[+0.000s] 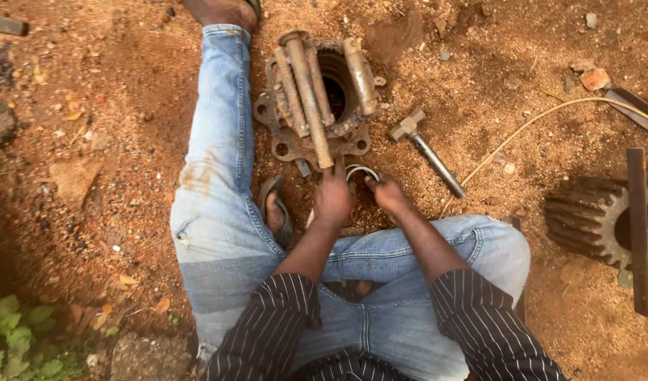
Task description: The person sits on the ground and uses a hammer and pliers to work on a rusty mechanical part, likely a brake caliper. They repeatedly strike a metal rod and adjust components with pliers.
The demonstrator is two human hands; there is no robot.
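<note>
Left hand grips the lower end of a rusty rod lying across the flanged hub at upper centre; right hand pinches a metal ring beside it. The loose rods could roll and pinch fingers, I judge.

Gear cut by right edge

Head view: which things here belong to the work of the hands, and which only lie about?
In hand:
left hand
right hand
thin metal ring
rusty flanged iron housing with long rods

Lying about:
steel hammer
big rusty toothed gear
flat dark metal bar
yellowish cord
</note>
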